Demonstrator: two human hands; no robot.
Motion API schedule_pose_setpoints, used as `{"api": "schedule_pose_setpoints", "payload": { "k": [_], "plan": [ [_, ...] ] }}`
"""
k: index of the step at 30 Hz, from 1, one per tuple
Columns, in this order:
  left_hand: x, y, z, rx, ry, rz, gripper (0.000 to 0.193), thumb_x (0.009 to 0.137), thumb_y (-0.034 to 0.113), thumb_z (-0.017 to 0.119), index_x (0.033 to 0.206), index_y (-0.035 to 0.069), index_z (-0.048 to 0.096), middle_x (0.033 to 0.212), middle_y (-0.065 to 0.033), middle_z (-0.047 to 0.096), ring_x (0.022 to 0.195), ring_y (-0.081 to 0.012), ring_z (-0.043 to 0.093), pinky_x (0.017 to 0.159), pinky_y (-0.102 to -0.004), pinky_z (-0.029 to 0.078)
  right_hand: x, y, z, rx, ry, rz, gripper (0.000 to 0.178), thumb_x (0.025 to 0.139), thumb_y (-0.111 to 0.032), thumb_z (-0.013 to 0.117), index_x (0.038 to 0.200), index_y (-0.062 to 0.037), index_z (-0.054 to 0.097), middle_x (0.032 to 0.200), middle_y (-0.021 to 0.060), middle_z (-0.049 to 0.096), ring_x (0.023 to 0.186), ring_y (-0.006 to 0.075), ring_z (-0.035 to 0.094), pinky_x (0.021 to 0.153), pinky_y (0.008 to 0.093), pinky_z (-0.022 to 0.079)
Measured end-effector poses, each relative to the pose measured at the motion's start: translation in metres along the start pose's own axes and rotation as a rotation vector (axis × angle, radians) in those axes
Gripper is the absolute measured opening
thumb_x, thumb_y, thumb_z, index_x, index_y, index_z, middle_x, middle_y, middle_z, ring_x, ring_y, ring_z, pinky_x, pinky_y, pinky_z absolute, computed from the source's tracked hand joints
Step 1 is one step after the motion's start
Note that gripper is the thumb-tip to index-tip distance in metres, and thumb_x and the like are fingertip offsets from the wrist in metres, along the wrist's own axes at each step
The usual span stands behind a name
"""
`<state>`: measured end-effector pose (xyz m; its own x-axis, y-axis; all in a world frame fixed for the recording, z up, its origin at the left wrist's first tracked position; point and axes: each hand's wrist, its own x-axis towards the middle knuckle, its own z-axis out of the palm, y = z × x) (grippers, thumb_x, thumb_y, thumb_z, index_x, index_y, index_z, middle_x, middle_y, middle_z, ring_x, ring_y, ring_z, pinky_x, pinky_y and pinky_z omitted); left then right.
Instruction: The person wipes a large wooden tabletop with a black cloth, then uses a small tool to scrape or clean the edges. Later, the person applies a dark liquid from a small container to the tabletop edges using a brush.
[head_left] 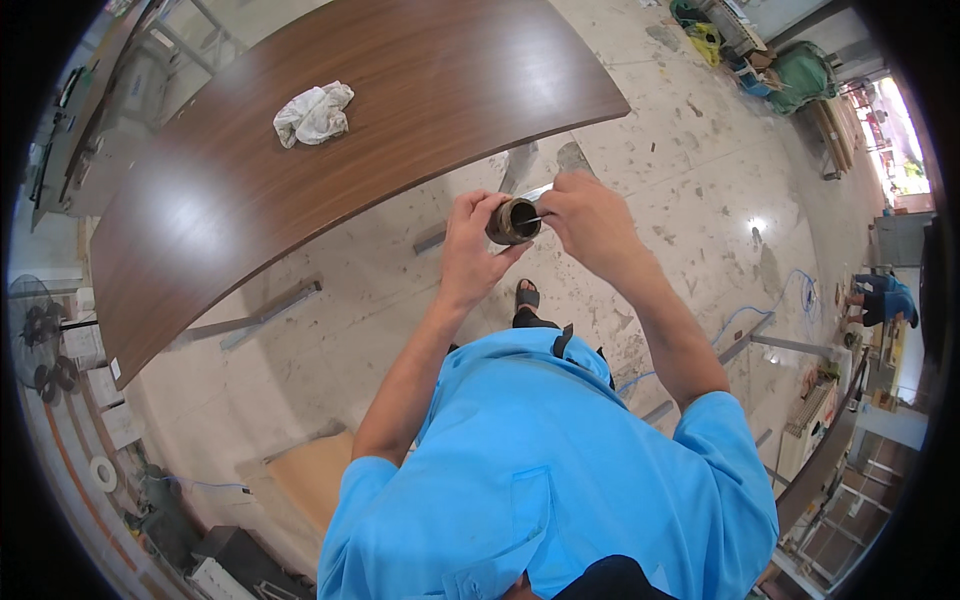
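My left hand (475, 245) is wrapped round a small dark jar (512, 222), its open mouth tipped toward my right side. With my right hand (585, 222) I pinch a thin stick-like tool (531, 219), whose lower end reaches into the jar's mouth. The tool's tip and the jar's contents are too dark to make out. Both hands are in the air just off the near edge of a brown wooden tabletop (400, 110). A crumpled white cloth (314, 114) lies on that tabletop, toward the left.
Metal legs (270, 312) stick out below the table. On the stained floor (690, 200) a blue hose (745, 335) runs at the right. A fan (40, 330) stands far left, brown cardboard (315, 475) lies lower left. Another person (885, 300) is bent over at the far right.
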<state>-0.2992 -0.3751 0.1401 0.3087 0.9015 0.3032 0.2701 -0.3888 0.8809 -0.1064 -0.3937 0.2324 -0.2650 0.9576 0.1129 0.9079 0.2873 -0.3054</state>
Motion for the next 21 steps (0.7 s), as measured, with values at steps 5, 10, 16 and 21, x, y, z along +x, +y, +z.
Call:
{"api": "schedule_pose_setpoints", "payload": {
  "k": [5, 10, 16, 21],
  "plan": [
    [0.005, 0.007, 0.014, 0.007, 0.017, -0.009, 0.066, 0.072, 0.014, 0.093, 0.130, 0.007, 0.061, 0.128, -0.0124, 0.056, 0.116, -0.0294, 0.061, 0.097, -0.0420, 0.052, -0.019, 0.040, -0.004, 0.453, 0.001, 0.170, 0.006, 0.088, -0.006, 0.076, 0.091, -0.0016, 0.073, 0.080, 0.0056, 0.068, 0.073, 0.0166, 0.063, 0.067, 0.0323, 0.050],
    [0.011, 0.013, 0.025, -0.016, 0.002, 0.000, 0.066, 0.072, 0.017, 0.093, 0.129, 0.009, 0.061, 0.127, -0.0102, 0.057, 0.112, -0.0276, 0.061, 0.094, -0.0411, 0.052, -0.041, 0.059, 0.006, 0.738, 0.002, 0.299, 0.007, 0.091, -0.003, 0.076, 0.093, 0.0025, 0.073, 0.078, 0.0039, 0.070, 0.070, 0.0064, 0.060, 0.064, 0.0255, 0.049],
    [0.016, 0.021, 0.041, -0.038, -0.049, -0.001, 0.065, 0.074, 0.019, 0.093, 0.129, 0.010, 0.060, 0.123, -0.0069, 0.059, 0.108, -0.0232, 0.061, 0.086, -0.0366, 0.049, -0.062, 0.068, 0.018, 0.777, 0.118, 0.284, 0.008, 0.093, -0.007, 0.076, 0.095, 0.0006, 0.074, 0.080, 0.0024, 0.070, 0.073, 0.0071, 0.061, 0.067, 0.0250, 0.050],
    [0.020, 0.030, 0.056, -0.037, -0.100, -0.042, 0.064, 0.073, 0.016, 0.093, 0.128, 0.010, 0.061, 0.122, -0.0068, 0.060, 0.108, -0.0248, 0.061, 0.090, -0.0376, 0.050, -0.072, 0.087, 0.012, 1.145, 0.046, 0.437, 0.018, 0.092, -0.021, 0.078, 0.095, -0.0028, 0.080, 0.080, 0.0008, 0.072, 0.071, 0.0088, 0.060, 0.064, 0.0252, 0.047]
  ]
}}
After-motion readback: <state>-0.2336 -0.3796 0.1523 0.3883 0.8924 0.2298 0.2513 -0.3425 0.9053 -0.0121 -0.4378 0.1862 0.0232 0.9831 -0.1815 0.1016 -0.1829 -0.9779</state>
